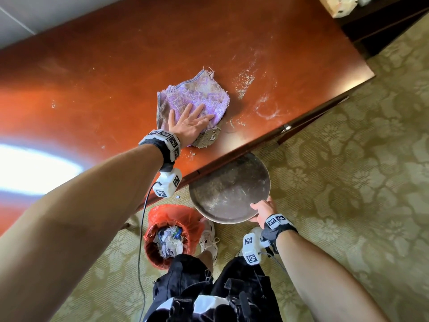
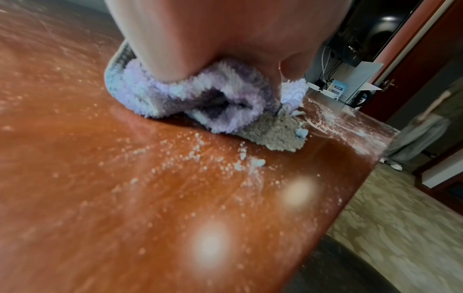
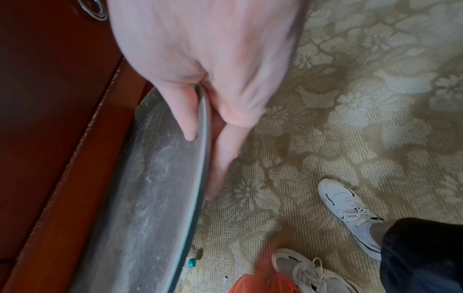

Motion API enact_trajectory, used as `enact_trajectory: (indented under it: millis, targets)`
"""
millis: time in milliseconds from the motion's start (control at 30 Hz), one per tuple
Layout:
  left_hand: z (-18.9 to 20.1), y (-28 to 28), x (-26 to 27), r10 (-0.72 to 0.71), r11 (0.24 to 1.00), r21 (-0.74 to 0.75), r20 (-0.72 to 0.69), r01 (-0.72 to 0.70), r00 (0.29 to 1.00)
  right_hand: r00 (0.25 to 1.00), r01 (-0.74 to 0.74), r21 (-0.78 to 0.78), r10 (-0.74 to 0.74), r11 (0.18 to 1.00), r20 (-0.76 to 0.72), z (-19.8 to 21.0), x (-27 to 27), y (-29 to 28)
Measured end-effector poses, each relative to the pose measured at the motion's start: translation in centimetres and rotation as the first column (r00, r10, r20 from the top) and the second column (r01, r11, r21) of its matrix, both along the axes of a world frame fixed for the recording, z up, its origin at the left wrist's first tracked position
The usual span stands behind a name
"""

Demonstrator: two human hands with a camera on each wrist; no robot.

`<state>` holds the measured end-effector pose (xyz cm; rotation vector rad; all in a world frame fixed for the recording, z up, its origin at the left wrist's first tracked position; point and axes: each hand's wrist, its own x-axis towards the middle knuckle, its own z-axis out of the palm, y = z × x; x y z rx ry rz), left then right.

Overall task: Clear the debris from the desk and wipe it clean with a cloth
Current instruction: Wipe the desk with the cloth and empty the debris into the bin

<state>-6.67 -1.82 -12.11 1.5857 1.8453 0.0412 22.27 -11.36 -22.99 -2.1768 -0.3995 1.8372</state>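
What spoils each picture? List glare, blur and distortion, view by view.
Head view: blown-out white glare on the desk at left, wide-angle bending of its edges. Left wrist view: left hand and cloth soft, two hazy light spots on the near desk. Right wrist view: right hand smeared, plate rim fairly sharp.

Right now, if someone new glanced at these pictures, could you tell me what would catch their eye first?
Probably the purple cloth in the middle of the reddish desk, pressed flat under the left hand, with a grey heap of debris pushed to its near edge. Next, the round metal tray that the right hand grips by the rim just below the desk's edge, beside a red-lined bin on the carpet.
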Motion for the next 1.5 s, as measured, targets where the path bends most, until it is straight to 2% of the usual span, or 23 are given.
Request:
enact_trajectory:
  millis: [567, 1067, 1167, 1267, 1367, 1500]
  targets:
    - [0.1, -1.9, 2.6, 0.033, 0.999, -0.014, 0.035, -0.033, 0.999, 0.999, -0.039, 0.019, 0.039, 0.999, -0.022, 0.3, -0.9, -0.5]
    - [0.2, -4.4, 4.9, -0.07, 0.997, 0.021, -0.055, 0.071, 0.996, 0.998, -0.023, 0.071, 0.027, 0.997, -0.053, 1.7, -1.0, -0.6]
    - [0.6, -5.0, 5.2, -0.086, 0.996, 0.016, -0.031, 0.087, 0.996, 0.998, -0.03, 0.076, 0.034, 0.997, -0.054, 1.9, -1.0, -0.6]
    - [0.6, -5.5, 5.6, -0.142, 0.99, 0.001, -0.062, 0.142, 0.988, 0.998, -0.025, 0.078, 0.03, 0.997, -0.058, 2.0, -0.9, -0.7]
    - [0.0, -5.8, 5.9, -0.102, 0.994, 0.021, -0.037, 0.103, 0.994, 0.998, -0.027, 0.076, 0.032, 0.997, -0.056, 1.9, -1.0, -0.6]
    - [-0.3, -6.4, 6.1, -0.119, 0.991, 0.063, 0.008, 0.118, 0.993, 0.998, -0.038, 0.074, 0.042, 0.997, -0.054, 1.8, -1.0, -0.6]
